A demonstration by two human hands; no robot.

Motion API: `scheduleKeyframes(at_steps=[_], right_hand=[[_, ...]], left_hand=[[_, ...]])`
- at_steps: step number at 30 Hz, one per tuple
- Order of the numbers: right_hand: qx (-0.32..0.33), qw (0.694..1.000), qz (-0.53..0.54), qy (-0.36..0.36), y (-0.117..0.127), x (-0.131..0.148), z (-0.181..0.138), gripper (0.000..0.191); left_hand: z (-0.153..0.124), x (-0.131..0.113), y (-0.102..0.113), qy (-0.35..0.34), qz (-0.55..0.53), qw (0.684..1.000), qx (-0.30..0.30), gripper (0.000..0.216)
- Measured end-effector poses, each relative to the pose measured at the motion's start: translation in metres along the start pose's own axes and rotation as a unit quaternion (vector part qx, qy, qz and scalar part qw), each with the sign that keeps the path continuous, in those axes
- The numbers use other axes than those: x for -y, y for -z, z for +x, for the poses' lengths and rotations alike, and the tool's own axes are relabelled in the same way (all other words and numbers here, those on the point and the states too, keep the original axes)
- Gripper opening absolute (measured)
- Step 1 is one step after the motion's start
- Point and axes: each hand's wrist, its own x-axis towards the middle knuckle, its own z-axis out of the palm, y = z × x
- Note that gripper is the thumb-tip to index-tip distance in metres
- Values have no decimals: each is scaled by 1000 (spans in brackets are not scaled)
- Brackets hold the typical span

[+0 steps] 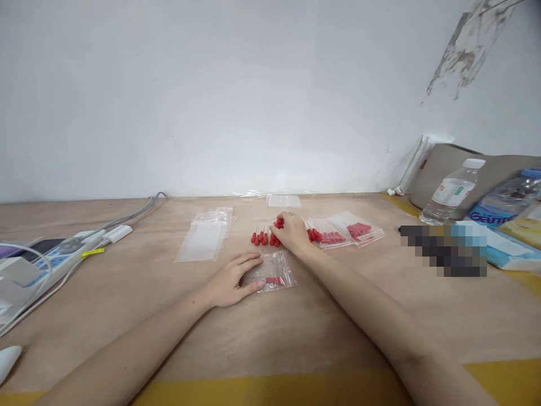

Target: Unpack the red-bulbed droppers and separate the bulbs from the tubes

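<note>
At the left edge of my view a white object [9, 361] is cut off, and the power strip [53, 268] is partly hidden by plugs and a grey cable [127, 216]. Clear bags [203, 239] lie flat on the desk [169, 321]. My left hand [236, 280] is spread open, thumb and fingers on a small bag [273, 265] that shows a red piece. Beyond it lie the red-tipped sticks [259, 239], their middle covered by my right hand [291, 230]; its fingertips are drawn in at the tips, though I can't fairly tell whether they grip one. Just right, more bags [374, 232] hold red pieces. A pixelated patch [448, 251] masks whatever lies there, beside a blue packet [499, 245]. Behind, a bottle [450, 194] bears a white label, its red and green print too small to read; a larger bottle [505, 197] has blue lettering I can't make out.
</note>
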Motion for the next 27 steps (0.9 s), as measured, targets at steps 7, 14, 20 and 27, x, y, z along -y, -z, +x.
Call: scheduleKeyframes(at_steps=[7,14,20,27], right_hand=[[-20,996,84,-22,7,-12,9,18],[-22,999,30,3,20,-28,2,20],[25,997,-71,-3,33,-21,-16,40],[43,997,38,52,64,-35,-48,19]], left_hand=[[0,1,-1,-3,4,1000,2,53],[0,3,-2,0,2,1000,-2,54],[-1,4,-3,-1,5,1000,3,54],[0,-1,0,2,-5,1000,-6,53]])
